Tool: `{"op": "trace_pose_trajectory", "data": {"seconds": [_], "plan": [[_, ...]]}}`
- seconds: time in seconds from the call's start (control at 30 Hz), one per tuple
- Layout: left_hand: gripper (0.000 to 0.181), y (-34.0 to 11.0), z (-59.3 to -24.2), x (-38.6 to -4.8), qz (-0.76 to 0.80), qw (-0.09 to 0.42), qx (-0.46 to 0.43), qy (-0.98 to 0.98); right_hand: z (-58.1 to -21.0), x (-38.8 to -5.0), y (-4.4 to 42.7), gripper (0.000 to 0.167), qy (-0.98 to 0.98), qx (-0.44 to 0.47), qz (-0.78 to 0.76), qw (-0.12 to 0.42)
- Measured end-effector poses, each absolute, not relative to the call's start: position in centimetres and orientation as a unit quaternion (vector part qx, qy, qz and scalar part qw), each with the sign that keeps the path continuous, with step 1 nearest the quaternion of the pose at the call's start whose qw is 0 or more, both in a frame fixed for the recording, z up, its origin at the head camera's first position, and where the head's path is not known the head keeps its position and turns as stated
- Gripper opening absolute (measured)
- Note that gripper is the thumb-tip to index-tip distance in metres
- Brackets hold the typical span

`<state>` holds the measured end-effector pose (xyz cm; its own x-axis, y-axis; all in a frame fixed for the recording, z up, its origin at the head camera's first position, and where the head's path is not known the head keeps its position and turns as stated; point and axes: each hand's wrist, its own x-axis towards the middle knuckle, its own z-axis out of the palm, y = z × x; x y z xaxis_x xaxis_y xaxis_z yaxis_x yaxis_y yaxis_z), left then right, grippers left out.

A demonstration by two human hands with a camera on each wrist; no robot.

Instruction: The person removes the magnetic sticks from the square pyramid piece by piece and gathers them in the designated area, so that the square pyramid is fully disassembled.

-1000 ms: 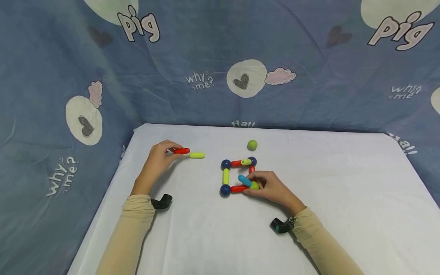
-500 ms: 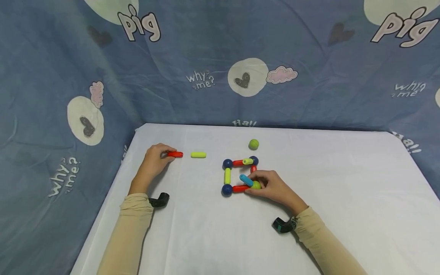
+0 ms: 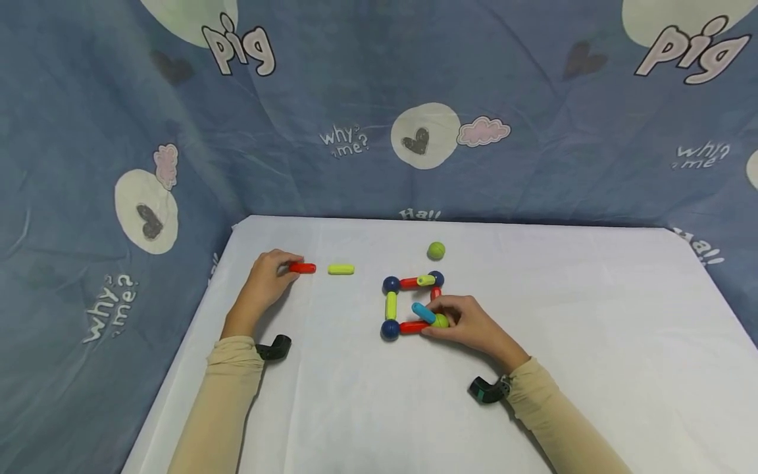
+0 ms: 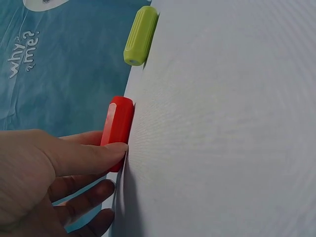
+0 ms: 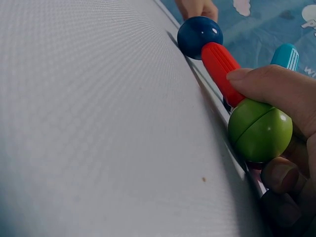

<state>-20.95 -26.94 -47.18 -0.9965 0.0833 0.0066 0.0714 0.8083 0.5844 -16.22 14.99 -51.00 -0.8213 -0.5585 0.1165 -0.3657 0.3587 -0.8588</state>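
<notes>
Between thumb and fingers, my left hand (image 3: pixel 269 276) pinches a red rod (image 4: pixel 118 121) low at the table's left side. A loose yellow-green rod (image 3: pixel 341 269) lies just to its right, apart from it. My right hand (image 3: pixel 470 326) grips the near right corner of a square frame of rods and balls, its fingers about a green ball (image 5: pixel 260 130) and its thumb on a red rod (image 5: pixel 220 69). From that corner a blue rod (image 3: pixel 423 312) slants upward. Dark blue balls (image 3: pixel 390 330) form the other corners, and a yellow-green rod (image 3: pixel 391 305) makes the left side.
A loose green ball (image 3: pixel 435 250) sits behind the frame. At the far right corner, another yellow-green rod (image 3: pixel 425 280) stands out from the dark blue ball. White cloth covers the table (image 3: pixel 592 316), with a printed blue curtain (image 3: pixel 331 178) behind and at the left.
My left hand has drawn the red rod to the left and slightly down, away from the loose yellow-green rod, then stayed nearly still. My right hand keeps its hold on the frame's corner.
</notes>
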Motion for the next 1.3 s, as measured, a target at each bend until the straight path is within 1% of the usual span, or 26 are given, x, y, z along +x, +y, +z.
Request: {"op": "trace_pose_trajectory", "data": {"seconds": [0.4, 0.5, 0.67, 0.77, 0.83, 0.93, 1.17, 1.3], "plan": [[0.043, -26.7, -46.8, -20.7, 0.317, 0.026, 0.030, 0.947, -51.1, -16.2, 14.9, 0.026, 0.820, -0.280, -0.489, 0.100], [0.044, -26.6, -46.6, -20.6, 0.320, 0.004, 0.040, 0.947, -51.0, -16.2, 14.9, 0.026, 0.820, -0.282, -0.488, 0.100], [0.043, -25.6, -45.9, -20.5, 0.329, -0.052, 0.063, 0.941, -51.0, -16.2, 14.9, 0.026, 0.820, -0.281, -0.487, 0.103], [0.040, -24.2, -45.3, -20.3, 0.341, -0.064, 0.077, 0.935, -51.0, -16.2, 15.0, 0.026, 0.821, -0.280, -0.486, 0.103], [0.036, -22.9, -45.0, -20.1, 0.352, -0.064, 0.094, 0.929, -51.0, -16.2, 15.0, 0.027, 0.821, -0.281, -0.487, 0.100], [0.032, -20.6, -44.5, -19.5, 0.360, -0.054, 0.126, 0.923, -51.1, -16.3, 15.2, 0.026, 0.820, -0.283, -0.487, 0.095], [0.028, -14.9, -44.1, -17.5, 0.368, 0.002, 0.209, 0.906, -51.1, -16.3, 15.1, 0.026, 0.818, -0.287, -0.490, 0.095], [0.030, -12.1, -44.3, -16.5, 0.384, 0.035, 0.266, 0.884, -51.1, -16.4, 14.9, 0.026, 0.812, -0.298, -0.494, 0.089]]}}
